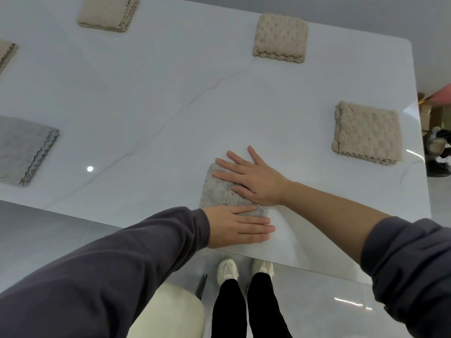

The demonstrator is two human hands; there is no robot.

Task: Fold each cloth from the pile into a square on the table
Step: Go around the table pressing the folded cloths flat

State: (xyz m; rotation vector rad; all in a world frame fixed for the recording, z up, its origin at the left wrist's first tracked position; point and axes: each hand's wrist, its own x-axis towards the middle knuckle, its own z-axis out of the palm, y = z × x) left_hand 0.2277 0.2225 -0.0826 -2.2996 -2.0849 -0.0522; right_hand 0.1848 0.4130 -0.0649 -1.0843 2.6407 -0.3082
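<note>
Grey cloth: fluffy and folded small. It lies on the counter near the front edge, straight ahead of the person, and both hands cover much of it.
Left hand: flat, with the fingers straight, pressed together and pointing right. It lies along the cloth's near edge, partly on the cloth and partly on the bare counter.
Right hand: flat and palm down on the cloth's right side, with the fingers spread wide. The far fingertips reach past the cloth onto the counter.
Counter: white and glossy, with thin grey veins.
Far beige square: folded, with a bubbly texture, well beyond the hands.
Right beige square: folded, near the counter's right edge.
Far-left beige square: folded, at the top of the view.
Cut-off beige square: only its corner shows at the left border.
Larger grey cloth: folded, with a wavy trim, partly out of view on the left.
Sleeves: dark grey. The left one reaches the wrist and the right one sits up the forearm.
Floor: pale glossy tiles, with white shoes and a cream seat below the counter edge.
</note>
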